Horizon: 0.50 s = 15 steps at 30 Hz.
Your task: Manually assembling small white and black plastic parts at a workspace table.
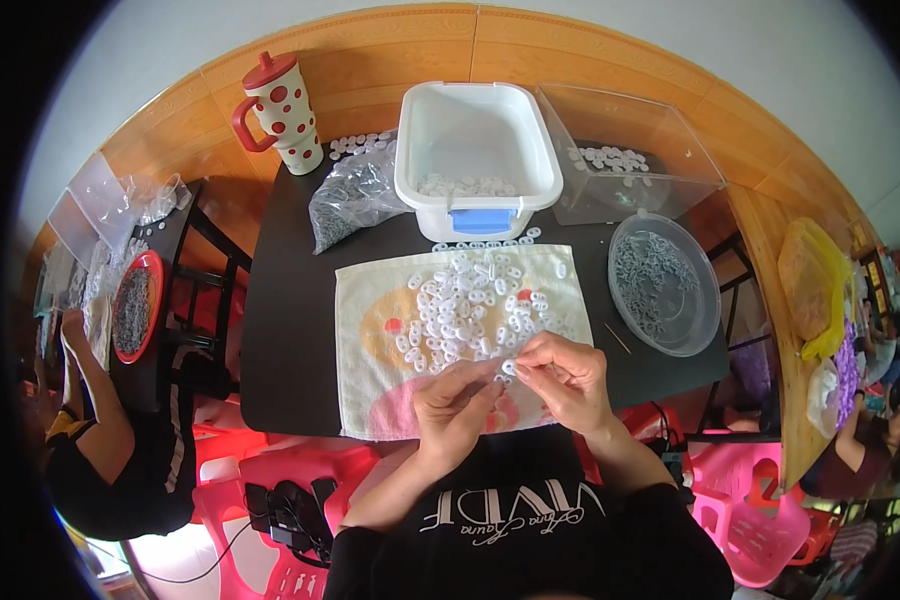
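Black short-sleeved shirt cloth with white lettering (440, 560) lies closest to us, and beyond it both bare hands meet over the near part of a cream fabric towel with pink and orange patches (355, 290). Our left hand (450, 412) and right hand (570, 385) have their fingers drawn in narrow, tips almost together, with 1 small white oval plastic link (509, 368) showing between them — we cannot tell which hand carries it. Many similar loose white oval links (460, 310) lie heaped on the towel just beyond the fingers. We judge each link very light, stiff and rather smooth, so it could skid out of a hard squeeze; breakage seems unlikely under gentle pressure. Best hold, we think: thumb and forefinger on opposite outer edges, leaving the openings clear — the soft towel should keep dropped links from skittering.
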Tool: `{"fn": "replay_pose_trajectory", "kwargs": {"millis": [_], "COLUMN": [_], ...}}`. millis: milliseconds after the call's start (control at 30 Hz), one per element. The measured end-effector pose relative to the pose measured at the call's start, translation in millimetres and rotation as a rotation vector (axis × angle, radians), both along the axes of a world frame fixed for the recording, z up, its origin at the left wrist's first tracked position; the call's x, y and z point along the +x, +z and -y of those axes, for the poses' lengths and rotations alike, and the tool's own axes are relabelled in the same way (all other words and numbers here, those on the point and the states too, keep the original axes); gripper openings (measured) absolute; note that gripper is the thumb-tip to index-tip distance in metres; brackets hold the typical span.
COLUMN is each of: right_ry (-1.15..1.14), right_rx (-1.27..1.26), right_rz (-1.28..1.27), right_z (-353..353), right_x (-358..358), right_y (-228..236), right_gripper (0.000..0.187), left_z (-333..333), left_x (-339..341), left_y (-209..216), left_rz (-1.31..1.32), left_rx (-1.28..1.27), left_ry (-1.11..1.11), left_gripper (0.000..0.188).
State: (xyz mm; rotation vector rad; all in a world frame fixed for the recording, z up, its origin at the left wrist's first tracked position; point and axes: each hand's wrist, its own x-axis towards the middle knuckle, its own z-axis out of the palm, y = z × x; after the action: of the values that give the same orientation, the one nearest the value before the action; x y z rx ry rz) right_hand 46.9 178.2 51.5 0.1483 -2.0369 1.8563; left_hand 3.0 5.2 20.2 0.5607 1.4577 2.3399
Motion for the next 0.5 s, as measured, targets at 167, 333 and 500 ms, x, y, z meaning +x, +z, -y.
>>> {"fn": "replay_pose_trajectory", "kwargs": {"millis": [167, 333, 500], "right_ry": [-0.004, 0.032, 0.066], "right_rx": [-0.027, 0.024, 0.066], "right_rz": [0.011, -0.001, -0.050], "right_z": [1.6, 0.9, 1.3], "right_x": [1.1, 0.6, 0.1], "right_y": [0.6, 2.6, -0.4], "right_gripper": [0.009, 0.010, 0.011], "left_z": [-0.5, -0.9, -0.5], "left_x": [0.8, 1.9, 3.1], "left_y": [0.5, 0.8, 1.2], "left_rz": [0.011, 0.032, 0.058], "left_rx": [-0.015, 0.026, 0.040], "left_ry": [0.003, -0.001, 0.005], "left_gripper": [0.033, 0.032, 0.031]}}
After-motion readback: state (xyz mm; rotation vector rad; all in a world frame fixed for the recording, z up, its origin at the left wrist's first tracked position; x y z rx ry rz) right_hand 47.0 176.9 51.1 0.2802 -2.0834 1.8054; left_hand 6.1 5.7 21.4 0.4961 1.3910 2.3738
